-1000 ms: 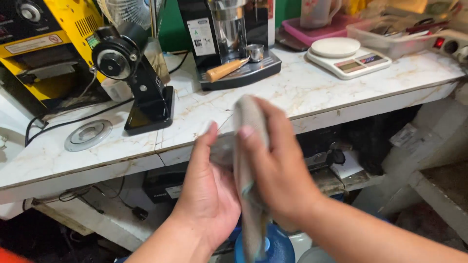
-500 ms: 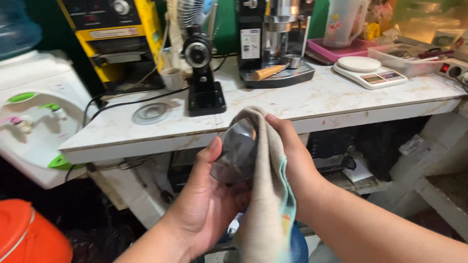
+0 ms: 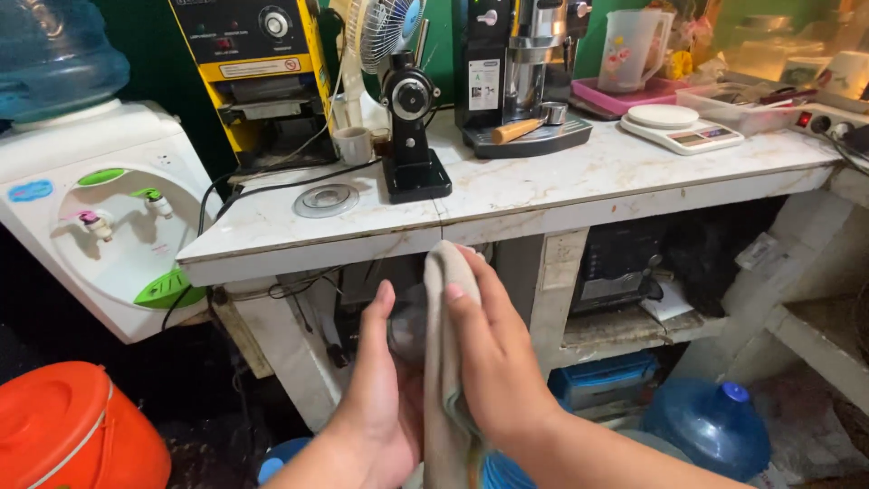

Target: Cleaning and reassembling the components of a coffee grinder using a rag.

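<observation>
My left hand [image 3: 380, 398] cups a clear glass [image 3: 409, 328] from the left, low in the middle of the view. My right hand [image 3: 493, 358] presses a beige cloth [image 3: 444, 362] against the glass from the right. The cloth drapes over the glass and hangs down between my wrists, so most of the glass is hidden. Both hands are in front of the white marble counter [image 3: 561, 186], below its front edge.
On the counter stand a black grinder [image 3: 412, 136], a coffee machine [image 3: 520, 77], a yellow machine [image 3: 258, 72], a round metal lid [image 3: 326, 199] and a white scale [image 3: 679, 127]. A water dispenser [image 3: 100, 217] is at left, an orange bucket [image 3: 77, 430] below it, a blue water bottle [image 3: 711, 426] at lower right.
The view has swung back and to the left, bringing the dispenser and bucket into sight. My hands stayed together on the glass and cloth, the cloth shifting over the glass.
</observation>
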